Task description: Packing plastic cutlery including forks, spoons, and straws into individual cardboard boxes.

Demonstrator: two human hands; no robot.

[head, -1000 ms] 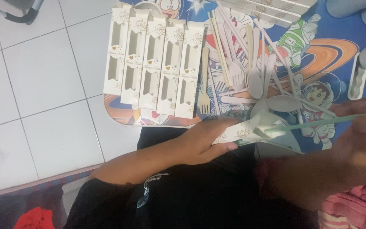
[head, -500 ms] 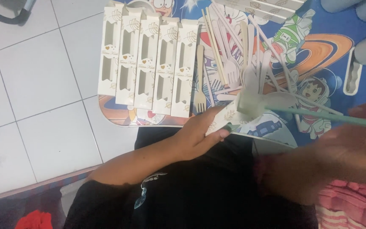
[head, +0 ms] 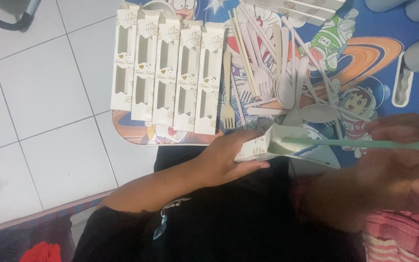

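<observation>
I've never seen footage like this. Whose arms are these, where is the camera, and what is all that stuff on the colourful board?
There is no machine here: the picture comes from a camera worn on a person's head, looking down at their own two hands and lap. The left hand holds a small white paper box with its open end facing right. The right hand, blurred and close to the lens, holds a long pale green stick whose tip is at the mouth of that box. In front lies a cartoon-printed tray on a white tiled floor. On the tray are a neat row of five white boxes with window cut-outs and a loose pile of pale forks, spoons and chopsticks.
</observation>
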